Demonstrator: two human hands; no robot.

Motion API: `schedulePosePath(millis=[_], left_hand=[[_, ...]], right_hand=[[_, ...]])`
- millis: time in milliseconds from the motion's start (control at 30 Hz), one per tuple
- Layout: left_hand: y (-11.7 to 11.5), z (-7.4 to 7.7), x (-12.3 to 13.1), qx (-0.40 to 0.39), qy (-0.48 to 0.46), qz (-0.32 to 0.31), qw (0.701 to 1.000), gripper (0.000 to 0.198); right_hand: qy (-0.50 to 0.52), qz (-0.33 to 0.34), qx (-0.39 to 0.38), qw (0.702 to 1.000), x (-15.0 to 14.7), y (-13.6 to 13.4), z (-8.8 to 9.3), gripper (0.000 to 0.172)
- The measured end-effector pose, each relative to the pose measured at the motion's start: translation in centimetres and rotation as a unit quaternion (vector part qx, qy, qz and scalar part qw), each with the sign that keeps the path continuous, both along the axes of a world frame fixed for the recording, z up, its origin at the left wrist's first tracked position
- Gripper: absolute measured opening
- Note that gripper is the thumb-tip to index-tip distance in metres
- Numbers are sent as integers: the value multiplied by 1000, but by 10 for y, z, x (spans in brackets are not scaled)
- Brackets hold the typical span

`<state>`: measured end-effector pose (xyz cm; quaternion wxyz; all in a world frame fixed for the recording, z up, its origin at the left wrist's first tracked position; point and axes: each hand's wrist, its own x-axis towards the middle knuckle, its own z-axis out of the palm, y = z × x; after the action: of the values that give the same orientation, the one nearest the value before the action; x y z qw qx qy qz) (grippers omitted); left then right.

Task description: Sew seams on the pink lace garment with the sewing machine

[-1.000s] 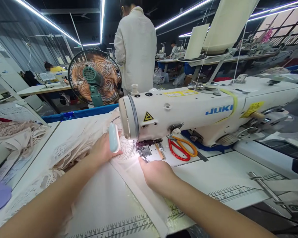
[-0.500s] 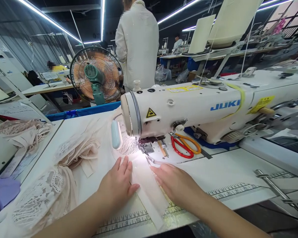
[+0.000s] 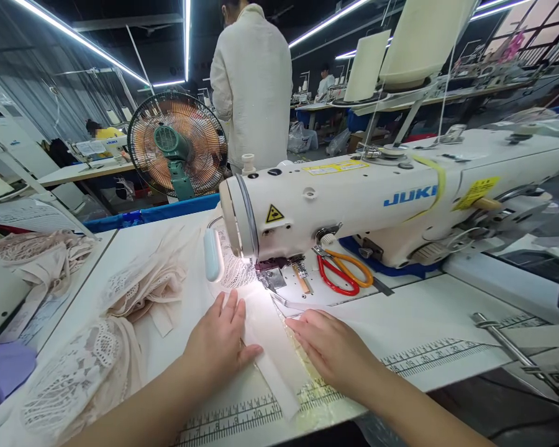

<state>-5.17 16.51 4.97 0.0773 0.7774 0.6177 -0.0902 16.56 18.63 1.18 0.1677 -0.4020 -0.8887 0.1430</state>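
Note:
A pale beige fabric piece (image 3: 272,354) runs from under the needle area of the sewing machine (image 3: 307,198) towards the table's front edge. My left hand (image 3: 218,335) lies flat on its left side, fingers stretched and thumb apart. To the right of the fabric, my right hand (image 3: 330,347) rests low over the table, its fingers loosely bent and nothing visible in them. A narrow light strip (image 3: 302,305) passes behind its knuckles from the presser foot. Lace (image 3: 235,273) of the same piece lies behind the needle, under the lit lamp.
Red-and-orange-handled scissors (image 3: 342,271) lie on the machine bed. Lace pieces (image 3: 81,372) are heaped at left, beside purple cloth (image 3: 4,369). A metal guide bar (image 3: 503,341) stands at right. Beyond the table are a fan (image 3: 177,146) and a person in white (image 3: 254,87).
My right hand has shifted slightly right, away from the fabric's edge. My left hand stays on the fabric. The whole view has moved a little, so the machine appears further left.

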Motion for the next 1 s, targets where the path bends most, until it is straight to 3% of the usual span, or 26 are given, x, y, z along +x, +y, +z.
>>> schedulePosePath(millis=[267, 1000], left_hand=[[7, 4, 3, -19, 46, 7, 999, 79], [42, -2, -19, 8, 28, 0, 1000, 82]], right_hand=[[-7, -2, -4, 1000, -1, -1, 1, 27], [-7, 39, -4, 999, 4, 1, 3, 36]])
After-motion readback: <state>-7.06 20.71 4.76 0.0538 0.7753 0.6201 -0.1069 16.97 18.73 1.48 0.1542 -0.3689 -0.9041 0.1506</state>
